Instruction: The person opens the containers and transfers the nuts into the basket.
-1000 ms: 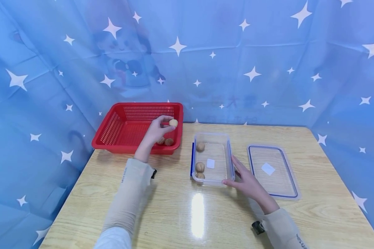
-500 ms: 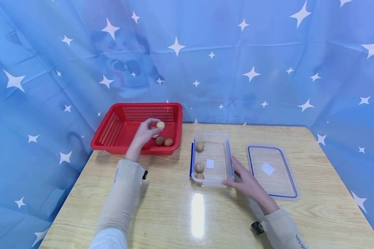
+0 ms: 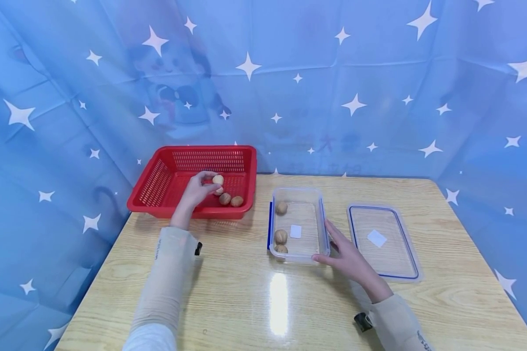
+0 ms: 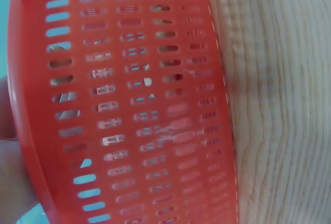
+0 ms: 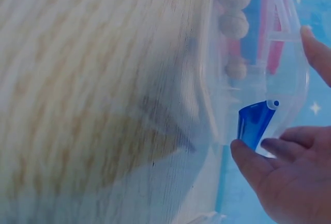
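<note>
My left hand (image 3: 197,189) reaches over the near wall of the red basket (image 3: 158,183). It pinches a pale walnut (image 3: 218,179) between thumb and fingers. Another pale walnut (image 3: 220,191) and two browner walnuts (image 3: 236,201) lie just below, in the basket. In the left wrist view, the basket wall (image 4: 119,94) hides most of that hand. My right hand (image 3: 347,256) rests against the near right corner of a clear plastic box (image 3: 307,214), fingers extended along its side. Three walnuts (image 3: 281,237) sit along the box's left side. A blue latch (image 5: 254,123) shows beside the right fingertips.
A clear lid (image 3: 384,241) with a blue seal lies flat right of the box, a white label on it. The wooden table (image 3: 237,292) runs back to a blue curtain (image 3: 316,87) with white stars. A second blue latch (image 3: 270,224) hangs at the box's left.
My left hand has moved left and lower over the basket, carrying the pale walnut with it. The other walnuts in the basket show more fully. The right hand and box stay put.
</note>
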A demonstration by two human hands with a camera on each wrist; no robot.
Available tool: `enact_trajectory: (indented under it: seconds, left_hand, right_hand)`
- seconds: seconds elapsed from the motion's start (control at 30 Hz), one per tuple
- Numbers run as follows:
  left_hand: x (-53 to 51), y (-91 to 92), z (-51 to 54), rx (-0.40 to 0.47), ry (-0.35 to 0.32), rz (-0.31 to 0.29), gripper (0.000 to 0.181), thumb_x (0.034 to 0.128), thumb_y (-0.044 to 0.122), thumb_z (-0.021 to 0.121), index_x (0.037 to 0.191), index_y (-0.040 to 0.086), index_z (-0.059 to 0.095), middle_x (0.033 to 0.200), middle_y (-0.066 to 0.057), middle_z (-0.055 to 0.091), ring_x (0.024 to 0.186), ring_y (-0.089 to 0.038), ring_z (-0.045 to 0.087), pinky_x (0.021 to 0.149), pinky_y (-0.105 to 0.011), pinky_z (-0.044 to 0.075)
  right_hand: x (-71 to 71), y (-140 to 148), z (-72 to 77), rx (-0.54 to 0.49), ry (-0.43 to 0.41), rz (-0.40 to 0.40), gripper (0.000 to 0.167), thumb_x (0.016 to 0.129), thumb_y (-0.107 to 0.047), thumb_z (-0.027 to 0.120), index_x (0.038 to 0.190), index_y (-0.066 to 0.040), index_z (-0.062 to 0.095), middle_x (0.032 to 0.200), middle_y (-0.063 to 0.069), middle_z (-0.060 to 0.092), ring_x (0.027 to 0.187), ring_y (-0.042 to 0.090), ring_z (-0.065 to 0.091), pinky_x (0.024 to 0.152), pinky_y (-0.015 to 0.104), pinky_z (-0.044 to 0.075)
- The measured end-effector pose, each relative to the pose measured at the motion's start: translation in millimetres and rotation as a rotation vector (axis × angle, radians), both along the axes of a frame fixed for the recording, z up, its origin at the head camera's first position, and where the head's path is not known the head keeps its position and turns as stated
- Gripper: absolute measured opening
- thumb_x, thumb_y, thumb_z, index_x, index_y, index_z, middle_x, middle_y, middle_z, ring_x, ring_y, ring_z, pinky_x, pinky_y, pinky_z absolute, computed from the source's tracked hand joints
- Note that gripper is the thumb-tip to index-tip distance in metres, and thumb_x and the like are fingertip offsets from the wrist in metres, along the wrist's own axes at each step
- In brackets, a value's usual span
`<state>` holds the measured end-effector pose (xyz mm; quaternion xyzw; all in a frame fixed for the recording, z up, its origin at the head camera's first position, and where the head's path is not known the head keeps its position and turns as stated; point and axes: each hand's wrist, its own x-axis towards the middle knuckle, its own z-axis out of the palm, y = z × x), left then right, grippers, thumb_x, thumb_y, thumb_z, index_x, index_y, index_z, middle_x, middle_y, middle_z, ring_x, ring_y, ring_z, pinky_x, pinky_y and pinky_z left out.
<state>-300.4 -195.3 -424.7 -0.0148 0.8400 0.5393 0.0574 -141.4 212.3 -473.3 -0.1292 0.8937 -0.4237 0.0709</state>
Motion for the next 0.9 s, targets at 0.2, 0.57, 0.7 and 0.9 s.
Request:
enact_trajectory:
  seconds: [0.2,0.57,0.7,0.9]
  left_hand:
    - [-1.9,-6.0,-0.5,-0.039,-0.003,-0.001,0.050,0.0967,0.018,0.065,0.143,0.009,0.047,0.145,-0.017,0.049,0.129,-0.037,0.051,0.108,-0.054,0.047]
    - [-2.0,-12.3,-3.1,-0.114,-0.027,0.038,0.054,0.0944,0.023,0.068,0.143,0.012,0.048,0.143,-0.016,0.051,0.131,-0.035,0.048,0.108,-0.052,0.048]
    - [-2.1,-11.1,-3.3,-0.134,-0.030,0.044,0.048,0.0967,0.021,0.065,0.141,0.010,0.050,0.142,-0.017,0.052,0.128,-0.035,0.049,0.108,-0.051,0.047]
    - [-3.7,-9.7,-3.4,-0.231,-0.057,0.079,0.042,0.0970,0.018,0.065,0.134,0.003,0.054,0.135,-0.022,0.057,0.121,-0.036,0.055,0.102,-0.048,0.051]
  right_hand:
    - [0.3,0,0.4,0.014,-0.005,-0.007,0.105,0.087,-0.039,0.075,0.160,-0.004,0.009,0.165,0.027,0.009,0.147,0.050,0.024,0.113,0.054,0.034]
    - [0.4,1,-0.3,0.009,0.003,-0.002,0.104,0.087,-0.038,0.075,0.160,-0.004,0.009,0.165,0.027,0.010,0.147,0.050,0.024,0.112,0.053,0.035]
    - [0.1,1,-0.8,0.000,0.008,0.004,0.104,0.087,-0.036,0.076,0.160,-0.003,0.009,0.165,0.026,0.010,0.148,0.049,0.023,0.112,0.053,0.036]
    - [-0.7,1,-1.5,0.005,-0.004,0.001,0.104,0.087,-0.038,0.075,0.160,-0.004,0.008,0.165,0.026,0.009,0.148,0.049,0.023,0.113,0.053,0.035]
